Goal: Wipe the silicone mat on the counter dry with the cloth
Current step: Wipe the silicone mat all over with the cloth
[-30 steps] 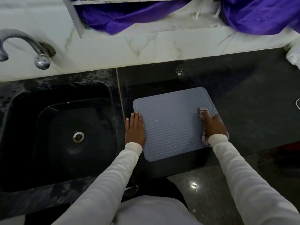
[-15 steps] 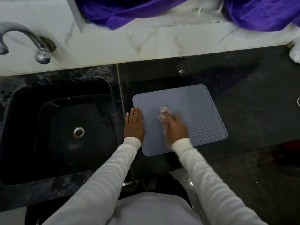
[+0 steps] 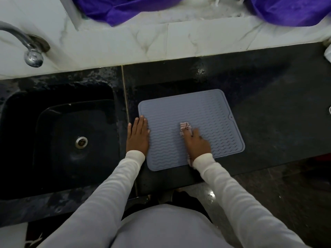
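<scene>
On the black counter (image 3: 268,108), just right of the dark sink (image 3: 59,136), lies the grey silicone mat (image 3: 211,111), flat, with wavy ridges across its surface and a small notch on its right edge. Its left edge sits near the seam between sink slab and counter. Left hand (image 3: 138,136) lies open and flat, palm down, fingers together and pointing away from the person, pressing on the mat's left border, half on the mat and half on the counter. Right hand (image 3: 197,142) rests near the middle of the mat, its fingers bent down onto a pale pink cloth (image 3: 185,127) with dark stripes; the cloth is pinned between palm and mat, one end poking out beyond the fingertips and another bit showing at the wrist. Both arms wear long white sleeves (image 3: 223,178). A chrome tap (image 3: 30,49) stands at the far left on the white marble ledge (image 3: 161,40), and purple fabric (image 3: 129,8) hangs over the ledge at the top
</scene>
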Available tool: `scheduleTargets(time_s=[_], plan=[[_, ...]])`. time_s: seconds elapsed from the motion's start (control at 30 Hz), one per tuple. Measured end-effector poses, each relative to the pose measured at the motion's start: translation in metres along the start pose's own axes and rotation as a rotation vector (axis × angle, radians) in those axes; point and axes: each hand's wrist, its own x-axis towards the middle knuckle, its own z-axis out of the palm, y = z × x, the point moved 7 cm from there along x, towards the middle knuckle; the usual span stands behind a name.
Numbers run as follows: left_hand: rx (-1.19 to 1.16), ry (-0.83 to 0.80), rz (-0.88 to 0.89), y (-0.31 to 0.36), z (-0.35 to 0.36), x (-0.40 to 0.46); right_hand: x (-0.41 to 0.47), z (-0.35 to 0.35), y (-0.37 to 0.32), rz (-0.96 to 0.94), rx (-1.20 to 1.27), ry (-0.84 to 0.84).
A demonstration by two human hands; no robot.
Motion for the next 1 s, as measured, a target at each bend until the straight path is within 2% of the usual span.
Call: scheduleTargets(time_s=[0.27, 0.43, 0.63, 0.73, 0.83, 0.9, 1.0], plan=[[0.012, 0.020, 0.001, 0.001, -0.001, 0.000, 0.007, 0.002, 0.126, 0.184, 0.024, 0.066], [0.009, 0.013, -0.004, 0.001, -0.002, -0.001, 0.007, -0.007, 0.163, 0.334, 0.122, 0.077], [-0.004, 0.011, 0.000, 0.005, -0.003, 0.000, 0.009, -0.010, 0.189, 0.331, 0.062, 0.083], [-0.002, 0.008, -0.005, 0.006, -0.002, 0.000, 0.006, -0.018, 0.178, 0.382, 0.172, 0.169], [0.004, -0.008, 0.001, 0.006, 0.000, 0.000, 0.005, -0.030, 0.139, 0.355, 0.259, 0.270], [-0.006, -0.011, 0.005, 0.006, -0.001, 0.001, 0.008, -0.036, 0.082, 0.163, 0.250, 0.342], [-0.018, -0.011, 0.006, 0.007, 0.001, 0.002, 0.010, -0.027, -0.017, -0.042, 0.191, 0.324]])
